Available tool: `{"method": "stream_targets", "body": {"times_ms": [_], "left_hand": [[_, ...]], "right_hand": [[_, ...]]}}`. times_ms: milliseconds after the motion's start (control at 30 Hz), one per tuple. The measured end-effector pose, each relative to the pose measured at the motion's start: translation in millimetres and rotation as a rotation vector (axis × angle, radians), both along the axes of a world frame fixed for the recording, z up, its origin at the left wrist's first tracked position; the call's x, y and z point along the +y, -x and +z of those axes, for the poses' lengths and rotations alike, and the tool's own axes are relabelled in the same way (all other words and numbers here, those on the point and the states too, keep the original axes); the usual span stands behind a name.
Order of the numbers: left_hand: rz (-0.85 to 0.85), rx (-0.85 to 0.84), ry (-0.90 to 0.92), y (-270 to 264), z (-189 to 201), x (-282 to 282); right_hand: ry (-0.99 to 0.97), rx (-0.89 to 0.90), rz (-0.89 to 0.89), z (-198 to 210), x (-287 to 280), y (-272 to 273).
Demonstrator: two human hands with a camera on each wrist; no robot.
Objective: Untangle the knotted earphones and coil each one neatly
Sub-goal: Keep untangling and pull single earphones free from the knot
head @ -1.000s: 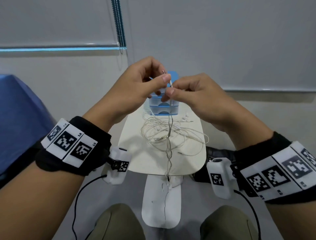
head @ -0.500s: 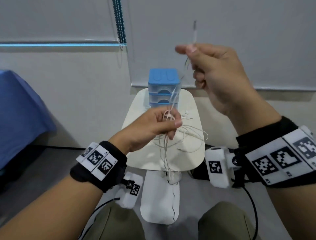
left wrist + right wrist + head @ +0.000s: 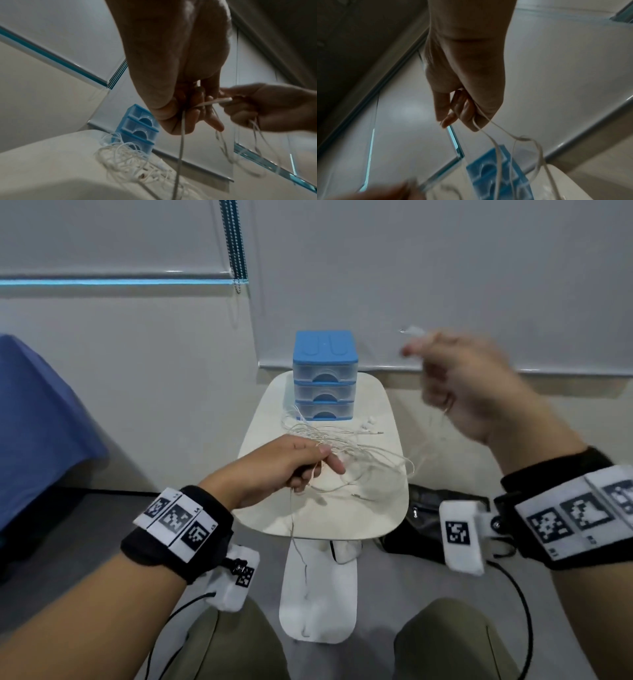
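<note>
A tangle of white earphones (image 3: 346, 440) lies on the small white table (image 3: 342, 518); the left wrist view shows the earphones (image 3: 130, 159) as loose loops. My left hand (image 3: 317, 463) hovers over the table's front half and pinches several strands, one cable (image 3: 180, 148) hanging straight down from it. My right hand (image 3: 411, 345), blurred, is raised to the right of the drawers. It holds a white plug end (image 3: 223, 100), and cable loops (image 3: 498, 136) trail from its curled fingers down towards the tangle.
A blue three-drawer plastic unit (image 3: 324, 374) stands at the table's far edge, right behind the tangle. A black bag (image 3: 428, 508) lies on the floor right of the table. Blue fabric (image 3: 34, 422) is at far left. A blind cord (image 3: 236, 244) hangs on the wall.
Both hands pinched the plug together in front of the drawers. The right hand then lifted the plug end high and has now swung right and lower; the left hand dropped to the tangle, holding strands.
</note>
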State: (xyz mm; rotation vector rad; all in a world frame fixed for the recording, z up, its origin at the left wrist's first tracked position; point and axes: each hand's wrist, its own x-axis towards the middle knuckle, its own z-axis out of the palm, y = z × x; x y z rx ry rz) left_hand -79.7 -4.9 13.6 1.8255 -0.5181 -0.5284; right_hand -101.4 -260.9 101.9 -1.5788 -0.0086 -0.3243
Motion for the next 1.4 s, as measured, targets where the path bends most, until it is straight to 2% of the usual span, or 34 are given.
{"method": "stream_targets", "body": {"times_ms": [167,233,367,467,700,933,1167,1400], "left_hand": [[-0.02,-0.021,0.036,3,27,-4],[-0.018,-0.029,0.032,4,34,-3],[0.04,-0.033,0.043,1,38,7],[0.068,-0.036,0.064,-1,38,13],[0.067,-0.194,0.009,2,44,7],[0.103,-0.246,0.034,-1,50,4],[0.127,-0.192,0.099,-11,61,2],[0.199,-0.172,0.191,-17,72,31]], "right_hand": [[0.394,0.2,0.397,-48,30,11],[0.491,0.235,0.489,-56,36,14],[0.418,0.204,0.401,-59,32,13],[0.354,0.17,0.401,-53,25,13],[0.339,0.186,0.428,-40,23,17],[0.368,0.237,0.393,-35,28,17],[0.32,0.164,0.291,-23,29,12],[0.343,0.133,0.231,-4,12,5]]}}
